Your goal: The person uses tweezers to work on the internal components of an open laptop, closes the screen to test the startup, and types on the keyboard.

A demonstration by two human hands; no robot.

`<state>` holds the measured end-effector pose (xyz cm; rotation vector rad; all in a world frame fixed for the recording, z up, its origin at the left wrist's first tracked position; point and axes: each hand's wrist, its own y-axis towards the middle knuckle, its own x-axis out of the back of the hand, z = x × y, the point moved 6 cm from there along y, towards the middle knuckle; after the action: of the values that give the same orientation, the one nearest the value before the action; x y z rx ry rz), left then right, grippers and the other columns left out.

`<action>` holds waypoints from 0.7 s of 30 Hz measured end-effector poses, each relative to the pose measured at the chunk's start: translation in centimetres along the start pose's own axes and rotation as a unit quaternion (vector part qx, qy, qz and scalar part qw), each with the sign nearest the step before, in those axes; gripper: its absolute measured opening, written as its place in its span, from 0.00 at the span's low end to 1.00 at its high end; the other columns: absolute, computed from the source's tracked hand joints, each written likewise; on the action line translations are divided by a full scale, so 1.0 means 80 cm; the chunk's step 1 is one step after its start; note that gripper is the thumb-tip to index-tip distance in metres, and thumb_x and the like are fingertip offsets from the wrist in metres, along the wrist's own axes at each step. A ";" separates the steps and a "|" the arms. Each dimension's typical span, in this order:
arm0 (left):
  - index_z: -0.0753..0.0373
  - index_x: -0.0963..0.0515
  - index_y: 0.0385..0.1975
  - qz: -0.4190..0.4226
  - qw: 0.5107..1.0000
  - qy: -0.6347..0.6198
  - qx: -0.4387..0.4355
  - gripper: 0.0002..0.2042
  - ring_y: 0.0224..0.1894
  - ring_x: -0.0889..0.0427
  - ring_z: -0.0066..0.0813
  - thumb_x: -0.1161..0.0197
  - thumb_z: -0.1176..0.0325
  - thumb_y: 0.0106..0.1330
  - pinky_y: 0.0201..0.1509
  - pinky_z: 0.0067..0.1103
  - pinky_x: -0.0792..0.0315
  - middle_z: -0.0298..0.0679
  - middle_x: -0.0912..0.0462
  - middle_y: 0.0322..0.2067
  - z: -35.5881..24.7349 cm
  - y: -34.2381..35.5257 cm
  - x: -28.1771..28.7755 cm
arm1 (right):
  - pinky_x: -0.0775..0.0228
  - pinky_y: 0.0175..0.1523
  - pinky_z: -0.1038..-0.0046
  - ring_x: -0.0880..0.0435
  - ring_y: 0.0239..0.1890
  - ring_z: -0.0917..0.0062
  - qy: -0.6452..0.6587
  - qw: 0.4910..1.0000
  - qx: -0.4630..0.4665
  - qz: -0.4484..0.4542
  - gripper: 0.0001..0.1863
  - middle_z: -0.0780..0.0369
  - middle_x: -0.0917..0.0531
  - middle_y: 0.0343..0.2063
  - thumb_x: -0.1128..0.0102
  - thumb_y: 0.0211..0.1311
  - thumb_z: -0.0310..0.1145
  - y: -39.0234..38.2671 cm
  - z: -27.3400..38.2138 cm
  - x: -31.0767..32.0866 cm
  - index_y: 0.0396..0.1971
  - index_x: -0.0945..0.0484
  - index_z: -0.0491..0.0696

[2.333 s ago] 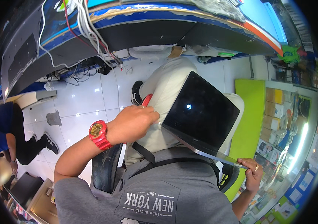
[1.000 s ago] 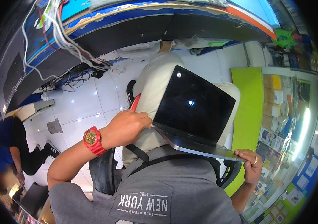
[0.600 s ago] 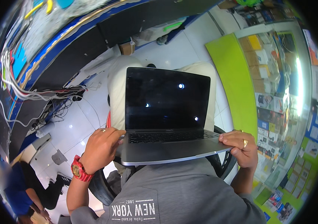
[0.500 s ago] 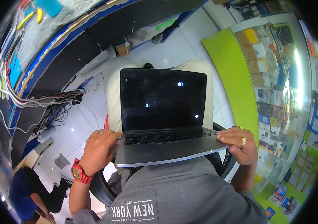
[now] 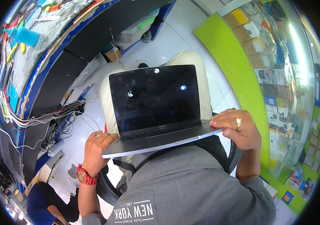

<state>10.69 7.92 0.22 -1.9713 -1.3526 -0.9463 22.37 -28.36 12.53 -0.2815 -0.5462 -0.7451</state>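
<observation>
An open silver laptop with a dark screen rests above my lap, lid upright. My left hand, with a red wristwatch on the wrist, grips the laptop's left front corner. My right hand, wearing a gold ring, holds the right edge of the base. My legs in beige trousers show behind the screen. I sit on a black chair in a grey shirt.
A workbench with a blue-edged top, a blue bottle and tools curves along the left, with bundled cables hanging beside it. A green-framed glass display case of boxed goods stands at the right. Another person in blue sits at lower left.
My view has swung round so the laptop now faces me squarely. My left hand slid from the lid's back to the base's left corner; the right hand stays on the right edge.
</observation>
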 end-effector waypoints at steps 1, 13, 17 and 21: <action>0.62 0.14 0.44 -0.004 1.000 -0.006 0.002 0.20 0.39 0.15 0.44 0.29 0.77 0.47 0.54 0.36 0.22 0.41 0.14 0.32 0.003 0.001 -0.002 | 0.19 0.49 0.63 0.08 0.42 0.60 0.002 1.000 -0.003 -0.001 0.11 0.54 0.08 0.39 0.34 0.68 0.32 0.003 0.001 0.001 0.42 0.12 0.40; 0.61 0.15 0.40 -0.017 1.000 0.014 -0.014 0.19 0.38 0.14 0.46 0.34 0.83 0.47 0.50 0.37 0.22 0.43 0.13 0.32 -0.013 0.011 0.002 | 0.19 0.46 0.65 0.08 0.39 0.62 0.014 1.000 -0.005 -0.025 0.09 0.54 0.08 0.37 0.31 0.66 0.31 0.005 0.004 0.004 0.39 0.11 0.41; 0.61 0.15 0.38 -0.026 1.000 0.013 -0.011 0.16 0.37 0.14 0.46 0.34 0.83 0.48 0.47 0.36 0.22 0.43 0.14 0.31 -0.015 0.010 0.004 | 0.18 0.46 0.65 0.08 0.39 0.62 0.015 0.999 -0.007 -0.031 0.09 0.55 0.08 0.37 0.30 0.66 0.32 0.003 0.005 0.003 0.39 0.11 0.41; 0.61 0.15 0.38 -0.023 1.000 0.007 -0.017 0.15 0.37 0.14 0.45 0.33 0.81 0.49 0.50 0.37 0.21 0.42 0.13 0.31 -0.013 0.011 0.003 | 0.18 0.46 0.65 0.08 0.39 0.63 0.009 1.000 -0.003 -0.027 0.10 0.55 0.08 0.37 0.30 0.66 0.33 0.000 0.005 0.002 0.39 0.11 0.42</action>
<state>11.34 6.97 1.00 -1.9629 -1.3883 -1.0081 22.31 -28.25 12.92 -0.2659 -0.5372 -0.7999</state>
